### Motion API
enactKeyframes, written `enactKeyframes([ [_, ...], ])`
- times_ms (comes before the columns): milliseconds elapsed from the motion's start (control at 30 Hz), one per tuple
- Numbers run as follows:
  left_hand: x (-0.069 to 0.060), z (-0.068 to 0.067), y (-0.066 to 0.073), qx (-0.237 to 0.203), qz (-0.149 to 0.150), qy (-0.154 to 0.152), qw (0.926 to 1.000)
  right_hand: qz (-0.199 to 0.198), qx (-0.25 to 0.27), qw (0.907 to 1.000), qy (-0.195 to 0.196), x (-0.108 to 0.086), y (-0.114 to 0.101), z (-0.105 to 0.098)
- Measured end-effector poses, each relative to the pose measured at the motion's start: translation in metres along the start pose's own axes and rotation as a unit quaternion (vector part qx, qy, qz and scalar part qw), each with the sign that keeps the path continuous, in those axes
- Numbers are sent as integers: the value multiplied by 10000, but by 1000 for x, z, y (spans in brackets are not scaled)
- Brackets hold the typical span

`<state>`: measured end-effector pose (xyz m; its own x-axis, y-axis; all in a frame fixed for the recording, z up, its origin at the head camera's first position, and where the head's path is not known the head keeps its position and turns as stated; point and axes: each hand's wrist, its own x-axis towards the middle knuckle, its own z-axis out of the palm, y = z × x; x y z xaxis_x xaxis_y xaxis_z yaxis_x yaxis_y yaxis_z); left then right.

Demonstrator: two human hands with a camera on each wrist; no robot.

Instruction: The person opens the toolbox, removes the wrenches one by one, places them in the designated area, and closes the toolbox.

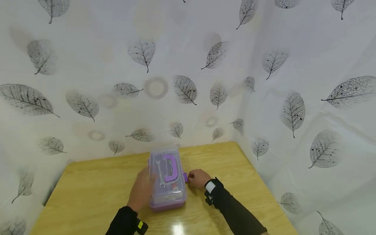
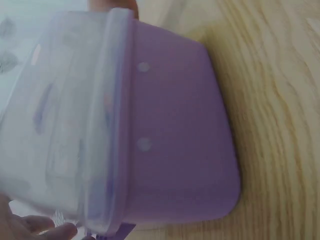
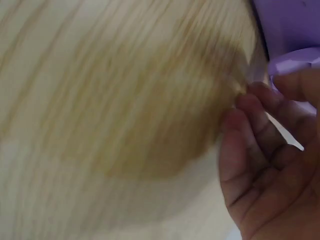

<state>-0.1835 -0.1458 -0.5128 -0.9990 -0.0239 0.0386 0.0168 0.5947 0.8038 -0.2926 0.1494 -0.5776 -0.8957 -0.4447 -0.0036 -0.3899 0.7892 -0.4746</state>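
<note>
Head: box [image 1: 168, 188] on table [image 1: 97, 192], toward the back, clear lid [image 1: 158, 153] down, purple handle [image 1: 175, 168] folded flat. Wrench [image 1: 160, 173] visible at the lid; can't tell if under it or on top. Left hand [image 1: 141, 189] blurred at the box's left side. Right hand [image 1: 198, 179] at the box's right side, fingers curled, thumb and forefinger pinching the right latch [image 1: 185, 177], as best I can judge. Step looks like working that latch to free the lid; next would likely call for letting go and lifting the lid from both sides, base kept steady.

Left wrist: near end of box, purple base with two pale dots [image 2: 144, 67]. Left fingers [image 2: 37, 222] loose, gripping nothing visible, by the lid's left edge near the left latch [image 2: 125, 232]; contact unclear.

Right wrist: right fingers bent inward, thumb over the latch, box wall just beyond. Contact partly hidden.

Surface, room: light wood grain around the box, glare [image 1: 177, 228] in front of it. Pale leaf-print sheet [image 1: 188, 19] behind the box and to both sides.
</note>
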Motion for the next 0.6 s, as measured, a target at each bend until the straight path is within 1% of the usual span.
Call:
enactKeyframes([
  [33,3,-7,-4,64,45,141,9999,1,-86,9999,103,-1,-3,-4],
  [67,7,-15,-9,298,141,280,9991,65,-193,9994,273,-2,-5,-9],
  [100,10,-23,-15,611,290,438,9967,141,-338,9982,468,-3,-8,-15],
  [133,13,-31,-22,969,466,598,9924,190,-506,9961,693,-3,-10,-23],
  [167,16,-39,-28,1320,666,759,9861,252,-746,9927,911,-4,-11,-30],
  [200,18,-47,-33,1643,848,946,9782,318,-1016,9885,1072,-4,-12,-37],
  [233,19,-55,-37,1932,985,1070,9703,354,-1281,9835,1228,-3,-12,-45],
  [267,20,-62,-41,2177,1087,1189,9626,370,-1564,9778,1345,-2,-12,-51],
  [300,21,-68,-45,2328,1130,1261,9577,370,-1766,9732,1424,-2,-14,-58],
  [367,24,-80,-47,2479,1142,1312,9530,384,-2089,9651,1534,-2,-19,-69],
  [400,27,-83,-47,2560,1143,1337,9505,368,-2208,9618,1574,-1,-22,-71],
  [433,29,-86,-47,2615,1114,1316,9497,349,-2257,9602,1608,0,-25,-74],
  [500,34,-89,-44,2661,1071,1272,9495,311,-2197,9607,1666,1,-31,-74],
  [600,40,-89,-36,2713,1014,1192,9497,164,-1958,9619,1903,8,-31,-67],
])
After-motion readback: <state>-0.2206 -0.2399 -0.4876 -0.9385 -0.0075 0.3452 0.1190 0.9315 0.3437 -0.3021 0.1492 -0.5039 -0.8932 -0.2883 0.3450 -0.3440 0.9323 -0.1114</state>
